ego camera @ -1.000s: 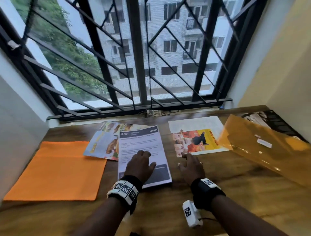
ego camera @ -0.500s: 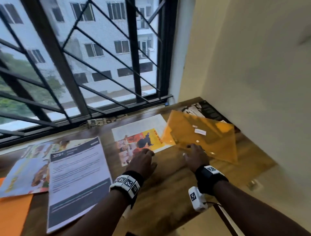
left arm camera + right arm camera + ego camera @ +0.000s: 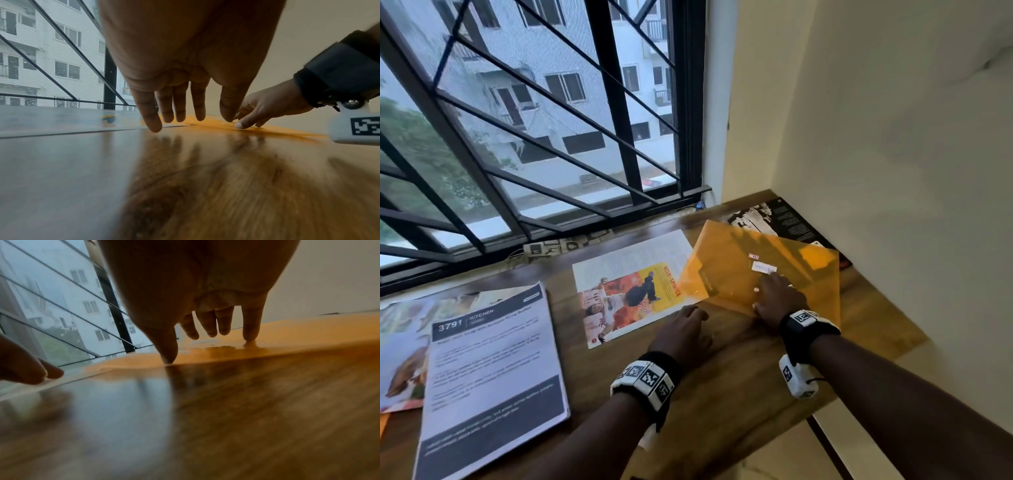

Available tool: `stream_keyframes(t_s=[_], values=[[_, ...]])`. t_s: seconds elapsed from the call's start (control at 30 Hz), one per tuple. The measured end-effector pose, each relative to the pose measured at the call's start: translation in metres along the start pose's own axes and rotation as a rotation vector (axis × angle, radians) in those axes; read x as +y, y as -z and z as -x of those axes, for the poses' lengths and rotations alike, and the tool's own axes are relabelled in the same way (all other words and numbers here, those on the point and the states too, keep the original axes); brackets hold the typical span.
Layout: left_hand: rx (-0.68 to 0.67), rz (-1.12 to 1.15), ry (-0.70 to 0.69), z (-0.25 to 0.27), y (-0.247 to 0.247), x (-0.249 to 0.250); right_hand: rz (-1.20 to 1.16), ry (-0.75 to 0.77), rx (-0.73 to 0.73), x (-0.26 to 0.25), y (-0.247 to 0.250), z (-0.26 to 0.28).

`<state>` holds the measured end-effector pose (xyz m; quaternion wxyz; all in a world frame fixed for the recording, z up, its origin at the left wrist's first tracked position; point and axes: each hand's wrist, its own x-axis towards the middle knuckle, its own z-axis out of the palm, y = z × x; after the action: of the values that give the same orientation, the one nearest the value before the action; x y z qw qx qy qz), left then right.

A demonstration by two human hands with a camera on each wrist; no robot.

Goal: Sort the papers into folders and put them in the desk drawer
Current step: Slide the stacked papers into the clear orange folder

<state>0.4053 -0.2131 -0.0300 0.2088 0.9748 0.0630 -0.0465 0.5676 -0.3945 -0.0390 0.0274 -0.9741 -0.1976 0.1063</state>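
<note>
A translucent orange plastic folder lies at the desk's right end, overlapping a colourful flyer. My right hand rests on the folder's near part with straight, spread fingers; in the right wrist view the right hand touches the folder with its thumb and little finger. My left hand lies on the wood at the flyer's near corner, holding nothing. In the left wrist view the left hand's fingers point straight down near the paper's edge. A white and dark "KITCHEN" sheet lies at the left.
A food leaflet sits under the kitchen sheet. A dark magazine lies beneath the folder by the wall. A barred window runs along the desk's far side. The wooden desk ends at the right wall.
The view swung right. Both hands left the kitchen sheet and moved right; the right hand now rests on the orange folder, the left at the flyer's near corner.
</note>
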Motion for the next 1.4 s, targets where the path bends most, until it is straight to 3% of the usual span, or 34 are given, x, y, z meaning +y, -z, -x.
stream_keyframes(t_s=[0.17,0.3,0.5,0.6,0.8,0.93,1.03,1.13,1.23,1.33,1.4], values=[[0.004,-0.007,0.029,-0.003,-0.002,-0.001,0.129,0.041,-0.088,0.003,-0.003,-0.008],[0.051,-0.047,0.011,-0.010,0.002,0.001,0.311,0.218,-0.086,0.002,0.006,-0.009],[0.300,-0.107,-0.095,-0.032,0.022,0.020,0.434,0.365,0.061,-0.005,0.033,0.001],[0.293,-0.201,-0.136,-0.044,0.029,0.027,0.390,0.409,0.097,-0.011,0.038,0.009],[0.116,-0.411,-0.243,-0.061,0.035,0.024,0.280,0.508,0.186,-0.010,0.038,0.028],[0.139,-0.456,-0.245,-0.055,0.045,0.022,0.146,0.430,0.242,-0.003,0.040,0.042],[0.156,-0.475,-0.211,-0.046,0.054,0.027,-0.052,0.483,0.481,-0.005,0.038,0.059],[0.216,-0.455,-0.162,-0.039,0.061,0.031,-0.077,0.595,0.433,-0.020,0.031,0.068],[0.295,-0.422,-0.123,-0.027,0.067,0.033,-0.341,0.391,0.217,-0.033,0.026,0.066],[0.344,-0.406,-0.118,-0.008,0.068,0.033,-0.717,0.032,0.133,-0.046,0.030,0.066],[0.397,-0.414,-0.131,0.003,0.067,0.031,-0.931,-0.116,0.120,-0.055,0.033,0.064]])
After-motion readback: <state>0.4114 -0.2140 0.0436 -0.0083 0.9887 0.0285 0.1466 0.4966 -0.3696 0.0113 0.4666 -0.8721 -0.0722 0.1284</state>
